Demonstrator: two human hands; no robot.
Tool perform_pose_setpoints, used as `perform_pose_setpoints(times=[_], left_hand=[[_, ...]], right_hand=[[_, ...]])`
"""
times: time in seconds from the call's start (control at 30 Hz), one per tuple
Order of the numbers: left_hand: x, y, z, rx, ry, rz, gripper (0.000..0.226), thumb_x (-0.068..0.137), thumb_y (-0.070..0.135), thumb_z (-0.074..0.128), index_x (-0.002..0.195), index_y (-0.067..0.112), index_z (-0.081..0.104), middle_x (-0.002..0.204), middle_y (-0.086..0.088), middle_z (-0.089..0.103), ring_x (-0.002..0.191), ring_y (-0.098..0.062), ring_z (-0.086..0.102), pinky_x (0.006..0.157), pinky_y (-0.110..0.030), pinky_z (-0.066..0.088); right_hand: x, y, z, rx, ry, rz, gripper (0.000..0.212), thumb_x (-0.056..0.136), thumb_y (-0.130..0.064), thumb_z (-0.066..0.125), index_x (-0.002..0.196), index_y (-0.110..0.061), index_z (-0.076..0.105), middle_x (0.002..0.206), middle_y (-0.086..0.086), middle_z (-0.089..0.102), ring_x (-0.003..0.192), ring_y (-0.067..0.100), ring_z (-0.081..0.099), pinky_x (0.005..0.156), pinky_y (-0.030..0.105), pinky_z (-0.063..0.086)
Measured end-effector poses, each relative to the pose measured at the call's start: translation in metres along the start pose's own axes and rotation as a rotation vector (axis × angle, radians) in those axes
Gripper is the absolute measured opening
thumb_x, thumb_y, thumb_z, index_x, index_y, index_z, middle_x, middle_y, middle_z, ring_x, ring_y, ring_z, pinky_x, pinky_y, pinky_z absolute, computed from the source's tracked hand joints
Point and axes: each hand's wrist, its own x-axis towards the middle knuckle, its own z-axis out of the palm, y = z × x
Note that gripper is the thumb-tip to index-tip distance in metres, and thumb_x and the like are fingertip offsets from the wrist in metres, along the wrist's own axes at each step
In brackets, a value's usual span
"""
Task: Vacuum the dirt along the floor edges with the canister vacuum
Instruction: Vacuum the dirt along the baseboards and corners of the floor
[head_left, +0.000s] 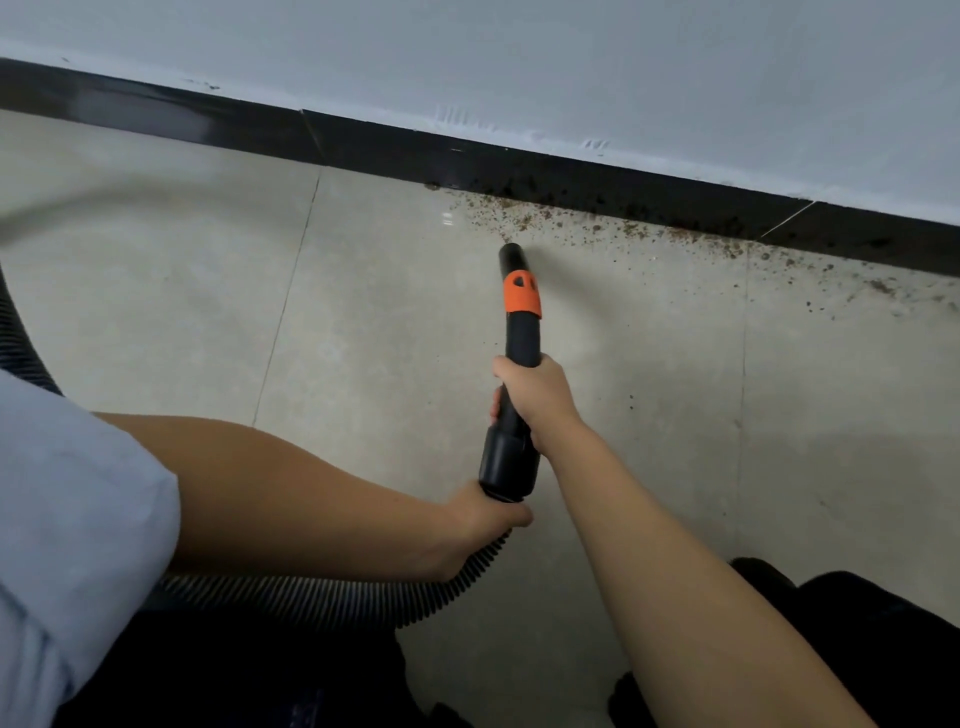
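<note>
Black nozzle gripped by right hand — tip beyond fist, beside dirt; left hand clasps hose (ribbed).

1. Indoor room of a finished building, type uncertain: pale glazed floor tiles with thin grout lines.
2. Black skirting board runs along the floor's far edge, beneath a plain white painted wall.
3. Brown dirt lies scattered against the skirting; scuff marks mark the wall's lower edge.
</note>
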Motion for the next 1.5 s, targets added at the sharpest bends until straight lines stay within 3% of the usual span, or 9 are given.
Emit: perform_pose_setpoints(times=[0.27,0.63,0.83,1.2,1.5], left_hand=[[0.003,-0.006,-0.020,-0.077,0.087,0.026,0.014,0.085,0.014,0.063,0.080,0.014,0.050,0.071,-0.003,0.048,0.063,-0.014,0.047,0.057,-0.022,0.038],[0.016,0.005,-0.005,0.084,-0.033,0.103,0.014,0.083,0.016,0.065,0.083,0.017,0.052,0.073,-0.002,0.051,0.064,-0.013,0.050,0.059,-0.021,0.042],[0.024,0.015,0.003,0.056,-0.072,0.092,0.021,0.083,0.013,0.065,0.099,0.012,0.051,0.074,-0.003,0.054,0.061,-0.013,0.052,0.059,-0.021,0.047],[0.023,0.006,-0.011,-0.108,0.014,0.079,0.012,0.084,0.010,0.061,0.088,0.011,0.051,0.070,-0.005,0.050,0.059,-0.016,0.048,0.061,-0.026,0.045],[0.022,0.010,-0.029,-0.104,0.096,0.102,0.014,0.082,0.012,0.063,0.091,0.010,0.052,0.071,-0.005,0.052,0.062,-0.017,0.049,0.066,-0.028,0.045]], right_hand=[[0.005,-0.012,0.034,-0.119,-0.083,-0.034,0.010,0.082,-0.010,0.053,0.089,-0.013,0.047,0.055,0.006,0.053,0.040,0.016,0.049,0.055,0.028,0.048],[0.007,-0.004,-0.012,0.056,0.144,0.001,0.011,0.083,-0.010,0.054,0.083,-0.016,0.044,0.055,0.005,0.052,0.042,0.017,0.049,0.056,0.030,0.048],[0.013,-0.007,-0.025,0.100,0.218,0.001,0.012,0.081,-0.009,0.055,0.082,-0.014,0.044,0.054,0.005,0.051,0.042,0.019,0.048,0.056,0.032,0.048],[0.016,-0.022,0.010,-0.070,0.018,-0.022,0.009,0.083,-0.009,0.053,0.087,-0.014,0.046,0.057,0.005,0.053,0.043,0.017,0.050,0.052,0.026,0.047],[0.022,-0.035,0.031,-0.072,-0.042,-0.026,0.013,0.082,-0.010,0.053,0.094,-0.012,0.048,0.057,0.005,0.053,0.043,0.018,0.050,0.053,0.027,0.046]])
